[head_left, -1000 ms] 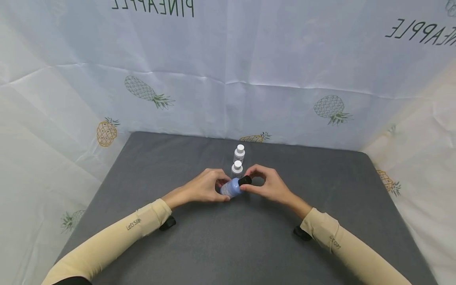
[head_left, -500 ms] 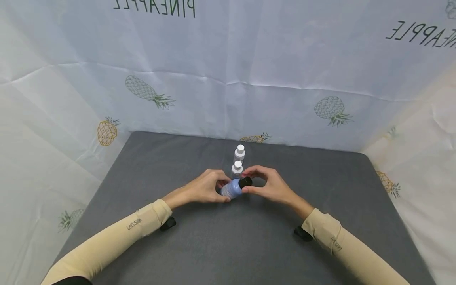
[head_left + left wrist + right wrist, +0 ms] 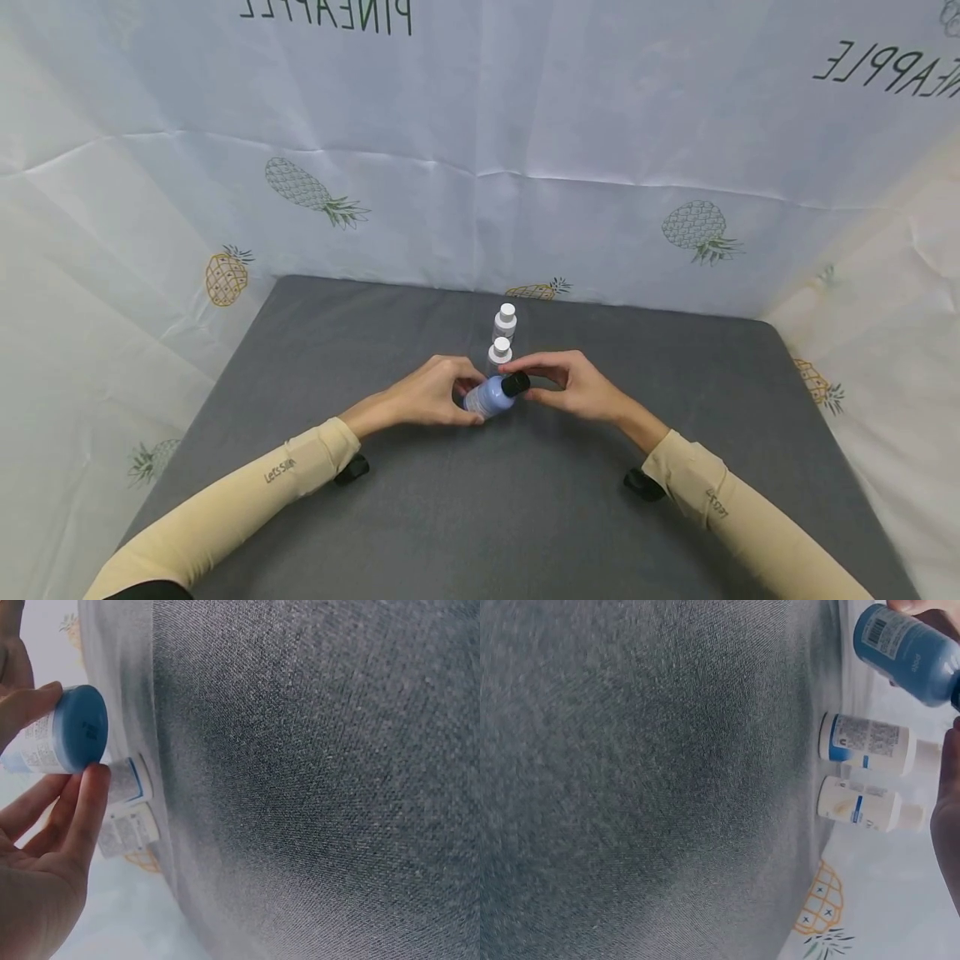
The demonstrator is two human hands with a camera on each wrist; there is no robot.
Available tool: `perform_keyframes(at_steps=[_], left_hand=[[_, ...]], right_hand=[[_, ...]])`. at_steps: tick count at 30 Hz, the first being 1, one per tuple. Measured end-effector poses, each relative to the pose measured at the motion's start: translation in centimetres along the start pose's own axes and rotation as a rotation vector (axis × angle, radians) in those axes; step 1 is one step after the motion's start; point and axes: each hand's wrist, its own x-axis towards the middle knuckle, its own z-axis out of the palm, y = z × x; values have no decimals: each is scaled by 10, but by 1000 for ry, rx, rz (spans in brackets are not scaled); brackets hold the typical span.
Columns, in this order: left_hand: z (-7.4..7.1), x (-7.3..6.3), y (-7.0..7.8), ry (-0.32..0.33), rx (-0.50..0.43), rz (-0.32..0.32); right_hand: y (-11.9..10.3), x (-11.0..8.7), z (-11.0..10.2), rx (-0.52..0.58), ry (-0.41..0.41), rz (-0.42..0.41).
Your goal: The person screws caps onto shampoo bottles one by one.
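Observation:
A blue bottle (image 3: 487, 398) is tilted toward the right above the table, its black cap (image 3: 515, 383) at the upper end. My left hand (image 3: 429, 392) holds the bottle's body between thumb and fingers; the left wrist view shows the blue base (image 3: 84, 727) and the fingertips at its edge. At the cap is my right hand (image 3: 577, 387), with long fingers passing behind it and the thumb at its right side. Most of the right hand's contact is cut off in the right wrist view, where the bottle's printed label (image 3: 889, 634) shows.
Just behind the blue bottle, two white-capped bottles stand upright, the nearer one (image 3: 500, 352) in front of the farther one (image 3: 505, 321). Grey cloth covers the table (image 3: 465, 517). A pineapple-print curtain (image 3: 480, 225) hangs behind it.
My right thumb has slid to the right along the black cap, while the fingers have stretched out leftward behind it. The left hand and the blue bottle stay nearly still.

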Motion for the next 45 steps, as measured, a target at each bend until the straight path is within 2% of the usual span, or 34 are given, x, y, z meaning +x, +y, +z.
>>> perform_keyframes(at_steps=[7,33,45], left_hand=[[0,1,1,-4,-12,1],[-4,3,6,-5,17,-4],[-2,3,6,-13,6,-17]], right_hand=[[-3,0,3,-72,37,59],[-6,4,21,-221,297,177],[-5,2,23,-239,315,200]])
